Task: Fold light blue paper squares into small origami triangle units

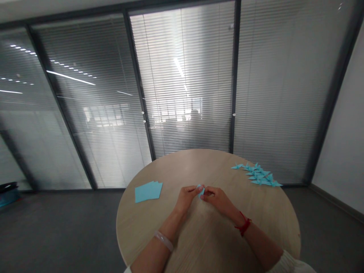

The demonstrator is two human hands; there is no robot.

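Tight pinch: left hand [186, 199] and right hand [217, 199] meet fingertips on small folded blue paper [201, 192] above round table [199, 163]; blue sheets [148, 192] well left, paper cranes [258, 175] well right

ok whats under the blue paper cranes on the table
The blue origami cranes lie in an overlapping cluster on the round wood-grain table. Tabletop shows around and between them, but the patches directly beneath are covered, so anything lying there can't be seen.

A folded blue paper piece [201, 191] (small, pinched upright).
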